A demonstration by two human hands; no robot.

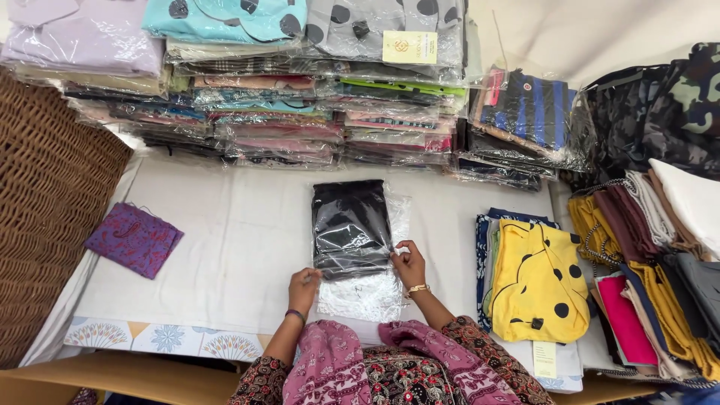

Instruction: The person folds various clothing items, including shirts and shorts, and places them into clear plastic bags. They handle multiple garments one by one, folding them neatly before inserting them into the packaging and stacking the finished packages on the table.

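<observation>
There, near the middle of the white-covered table [225, 232], lay one clear plastic bag [360, 289] with one folded black garment [349, 225] inside it, the bag's open end toward the table's near edge. The left hand [303, 289] pinched the bag's near left edge between thumb and fingers. The right hand [409, 262] pinched the bag's right edge just beside the garment; a gold bangle [418, 288] sat on that wrist and a dark band [295, 314] on the left one. One purple patterned cloth [133, 238] lay alone toward the table's left edge, well apart from the bag. One yellow garment with black dots [536, 281] topped a pile at the right edge. Along the far edge stood three tall stacks of bagged clothes [300, 112], packed side by side, touching.
</observation>
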